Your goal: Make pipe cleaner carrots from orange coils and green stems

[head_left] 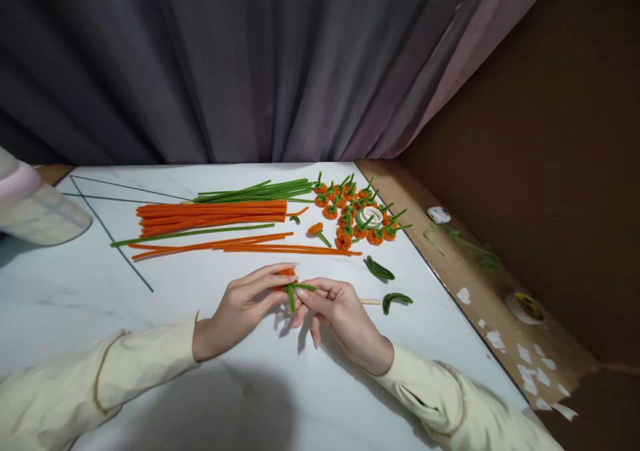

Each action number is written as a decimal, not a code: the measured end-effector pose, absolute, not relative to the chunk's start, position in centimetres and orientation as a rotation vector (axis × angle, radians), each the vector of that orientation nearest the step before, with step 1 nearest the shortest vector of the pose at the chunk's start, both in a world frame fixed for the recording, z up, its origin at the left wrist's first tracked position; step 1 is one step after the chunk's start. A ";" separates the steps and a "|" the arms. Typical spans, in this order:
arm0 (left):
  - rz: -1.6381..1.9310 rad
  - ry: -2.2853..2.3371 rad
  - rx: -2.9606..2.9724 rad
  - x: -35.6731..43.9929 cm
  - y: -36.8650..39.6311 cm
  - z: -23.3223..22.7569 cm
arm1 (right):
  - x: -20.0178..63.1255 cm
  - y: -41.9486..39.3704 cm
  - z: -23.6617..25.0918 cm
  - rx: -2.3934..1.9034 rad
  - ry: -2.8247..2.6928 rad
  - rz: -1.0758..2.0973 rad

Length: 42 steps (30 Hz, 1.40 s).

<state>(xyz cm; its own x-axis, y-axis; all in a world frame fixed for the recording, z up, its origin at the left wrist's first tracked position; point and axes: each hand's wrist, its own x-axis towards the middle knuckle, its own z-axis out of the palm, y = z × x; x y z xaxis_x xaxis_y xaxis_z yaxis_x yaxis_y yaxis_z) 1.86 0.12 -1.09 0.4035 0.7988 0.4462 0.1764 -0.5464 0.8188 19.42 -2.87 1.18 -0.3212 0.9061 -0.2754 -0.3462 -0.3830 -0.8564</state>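
Observation:
Between the fingers and thumb of my left hand (243, 304) is a small orange pipe-cleaner pumpkin (287, 274), partly covered by the fingers. Green pipe cleaner (292, 300) is attached to its near side, with one end pointing down and another to the right. My right hand (347, 314) pinches this green piece between thumb and forefinger, its other fingers loosely curled below. Behind the right hand a thin pale wooden stick (371, 302) shows in part. Two bent green pipe-cleaner pieces, a looped one (380, 269) and a curved one (397, 301), lie to the right.
Farther back lie bundles of orange pipe cleaners (215, 216) and green pipe cleaners (255, 191), with loose strands in front. Several finished pumpkins (330, 210) cluster around a white tape roll (371, 216). A pale container (45, 204) stands left. Paper scraps (527, 374) litter the brown surface at right.

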 end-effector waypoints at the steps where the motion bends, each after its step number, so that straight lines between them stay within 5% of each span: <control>1: 1.157 0.822 1.982 1.8 0.2 -1.1 | 19.4 -2.9 1.2 -0.992 -0.878 1.826; 31: 1.102 0.668 2.131 1.3 0.7 -0.4 | 21.1 -1.5 1.3 -0.913 -1.063 1.956; 42: 0.685 0.811 1.340 2.2 0.8 -0.5 | 22.0 -1.0 1.0 -1.033 -1.352 1.775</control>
